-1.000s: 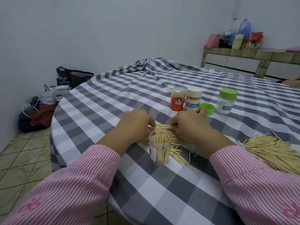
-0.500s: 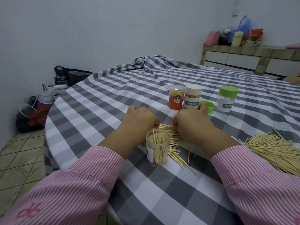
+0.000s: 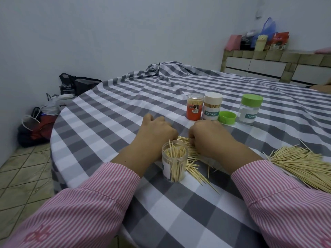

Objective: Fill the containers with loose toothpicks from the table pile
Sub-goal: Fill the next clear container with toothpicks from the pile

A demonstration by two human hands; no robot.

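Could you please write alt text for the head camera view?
Both hands, left hand and right hand, gather loose wooden toothpicks behind an open clear plastic jar on a grey-checked tablecloth.

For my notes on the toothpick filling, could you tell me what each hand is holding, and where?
Both the left hand and right hand curl over the small toothpick bunch behind the open container; the hold itself is hidden.

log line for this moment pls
stage: gathering toothpicks | left hand: curled over small pile | right hand: curled over same pile | open jar: part full | big pile: untouched
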